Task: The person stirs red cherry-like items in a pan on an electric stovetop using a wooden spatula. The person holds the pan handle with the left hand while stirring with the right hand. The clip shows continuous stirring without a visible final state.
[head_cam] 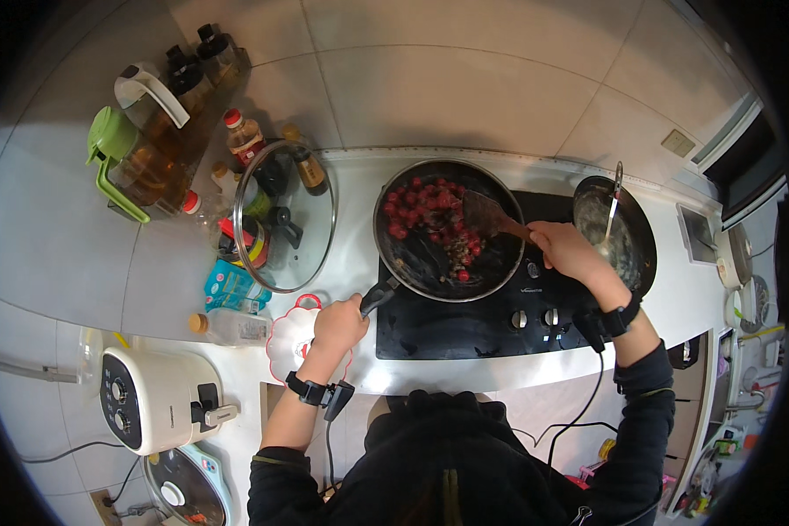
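Note:
A dark frying pan (427,269) sits over the left side of a black glass gas hob (460,335). Its handle (379,296) is gripped by my left hand (338,325). In the pan lie many round red pieces (427,200), with small brown crumbly bits (459,253) among them. My right hand (565,250) holds a brown wooden spatula (483,212), its blade down in the pan against the red pieces. Under and beside my left hand is a white scalloped dish (286,345) with a red rim and a red loop handle, partly covered by that hand and forearm.
A glass lid (302,250) stands tilted left of the pan, among sauce bottles (243,138). A second dark wok (588,204) with a metal ladle (615,200) stands right. A cream air fryer (164,398), a lying plastic bottle (233,327) and a blue packet (230,289) are at left.

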Motion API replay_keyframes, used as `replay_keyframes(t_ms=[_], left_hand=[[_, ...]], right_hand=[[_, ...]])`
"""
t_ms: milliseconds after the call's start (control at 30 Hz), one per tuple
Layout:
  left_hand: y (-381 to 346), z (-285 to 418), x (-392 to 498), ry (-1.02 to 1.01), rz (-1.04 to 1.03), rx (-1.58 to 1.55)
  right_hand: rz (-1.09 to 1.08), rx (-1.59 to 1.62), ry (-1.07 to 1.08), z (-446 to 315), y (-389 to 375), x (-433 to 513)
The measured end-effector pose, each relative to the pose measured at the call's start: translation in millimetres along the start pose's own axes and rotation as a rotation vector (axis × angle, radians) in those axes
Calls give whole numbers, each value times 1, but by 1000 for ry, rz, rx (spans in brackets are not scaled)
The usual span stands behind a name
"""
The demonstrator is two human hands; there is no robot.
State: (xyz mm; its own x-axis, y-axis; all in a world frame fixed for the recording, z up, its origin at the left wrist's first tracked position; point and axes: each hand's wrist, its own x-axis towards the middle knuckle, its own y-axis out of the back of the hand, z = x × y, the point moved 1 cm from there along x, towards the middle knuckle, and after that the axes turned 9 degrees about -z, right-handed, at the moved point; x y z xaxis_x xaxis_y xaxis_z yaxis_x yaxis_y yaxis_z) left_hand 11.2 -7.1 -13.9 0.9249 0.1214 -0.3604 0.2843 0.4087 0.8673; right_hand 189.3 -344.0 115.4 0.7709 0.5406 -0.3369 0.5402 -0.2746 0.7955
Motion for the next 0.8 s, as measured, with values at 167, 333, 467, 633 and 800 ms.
replay_keyframes(t_ms=[167, 333, 467, 633, 800], left_hand=[[1, 2, 0, -2, -12, 13], [2, 2, 0, -12, -14, 12], [3, 2, 0, -34, -2, 14], [-1, -1, 1, -64, -9, 48], [2, -2, 4, -29, -109, 47]], right_hand=[[260, -400, 150, -11, 6, -22], [170, -526, 64, -5, 8, -35], [57, -825, 29, 9, -9, -32], [21, -935, -9, 39, -48, -4], [45, -787, -19, 64, -46, 19]])
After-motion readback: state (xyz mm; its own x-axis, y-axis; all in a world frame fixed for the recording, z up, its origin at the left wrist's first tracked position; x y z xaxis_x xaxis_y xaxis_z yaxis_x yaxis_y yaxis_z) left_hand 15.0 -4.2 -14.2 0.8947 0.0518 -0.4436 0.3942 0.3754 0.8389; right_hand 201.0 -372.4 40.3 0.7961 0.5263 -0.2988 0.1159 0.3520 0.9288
